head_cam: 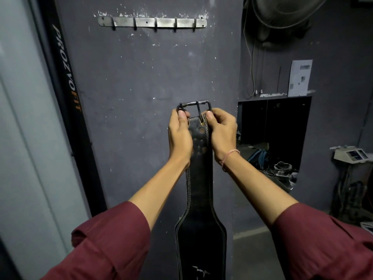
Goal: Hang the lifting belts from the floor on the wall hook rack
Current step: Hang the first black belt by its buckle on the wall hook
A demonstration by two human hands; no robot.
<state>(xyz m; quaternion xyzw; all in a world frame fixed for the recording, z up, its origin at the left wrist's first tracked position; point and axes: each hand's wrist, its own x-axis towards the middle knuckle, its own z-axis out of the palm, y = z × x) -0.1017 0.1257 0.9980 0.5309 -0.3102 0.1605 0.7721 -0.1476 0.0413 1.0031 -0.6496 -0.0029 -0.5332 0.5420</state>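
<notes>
On my feed: two bare forearms w/ sleeves pushed back near the elbows. Left sleeve [105,245] is maroon, loose cloth, bunched into thick folds w/ a rolled cuff edge. Right sleeve [327,245] same maroon fabric, cuff sits wide & smoother, creases further down. Right wrist has a thin pinkish thread band [230,157], wound round once or twice, small loose end hanging. Left hand [179,134] & right hand [222,132] are bare, no gloves, short nails.

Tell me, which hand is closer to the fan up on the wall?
Right. The right hand grips the lifting belt by its buckle, on the side toward the fan at upper right. The left hand holds the buckle's other side, farther from it.
</notes>
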